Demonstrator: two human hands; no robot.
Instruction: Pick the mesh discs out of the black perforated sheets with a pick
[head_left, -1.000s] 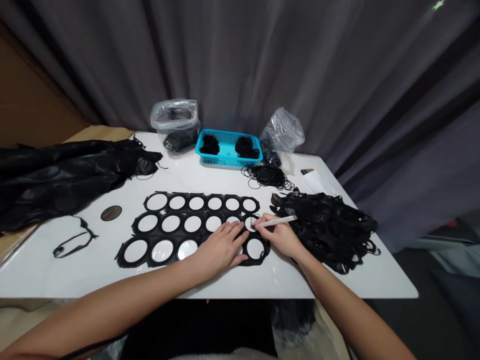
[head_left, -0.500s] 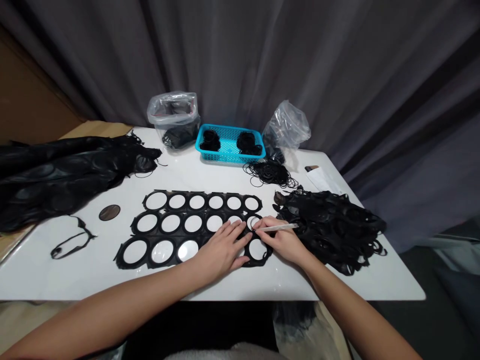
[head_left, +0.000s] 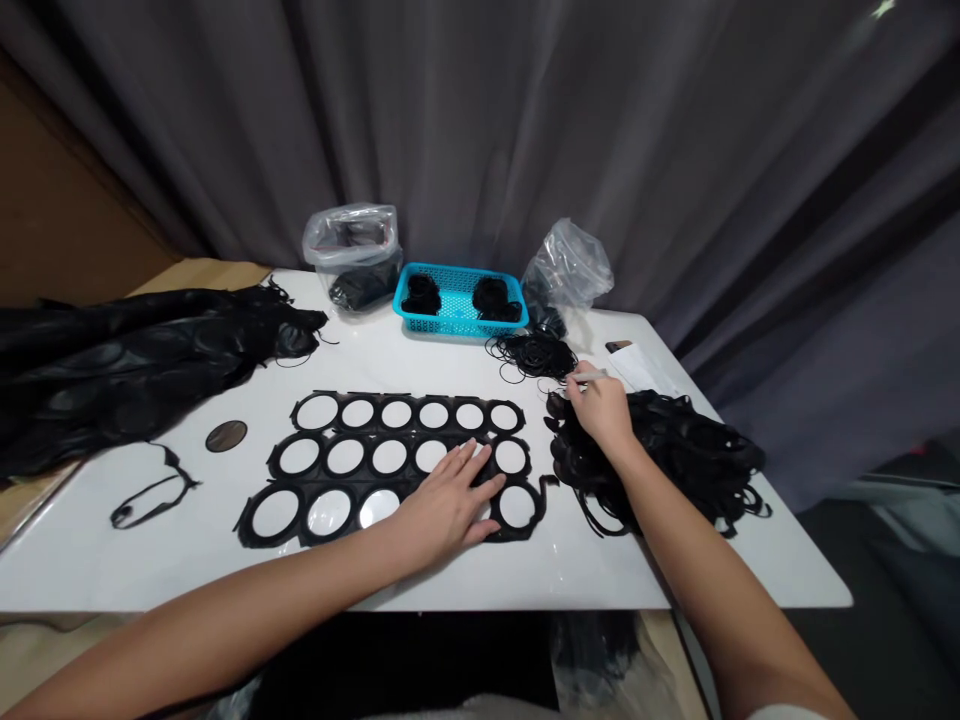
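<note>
While L hand (head_left: 448, 497) spread on blk holed sheet (head_left: 360, 483), R hand (head_left: 603, 408) pinches wht stick (head_left: 592, 375) nr blk loops (head_left: 534, 354).

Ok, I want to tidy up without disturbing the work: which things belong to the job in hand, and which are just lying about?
In the job:
black sheet with round holes, under the left hand
thin stick, in the right hand
likely the heap of black loops beside that hand

Probably just lying about:
dark disc
black strip
white paper

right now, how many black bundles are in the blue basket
2: one bundle at the left of the blue basket, another at its right; more may hide beneath.
</note>
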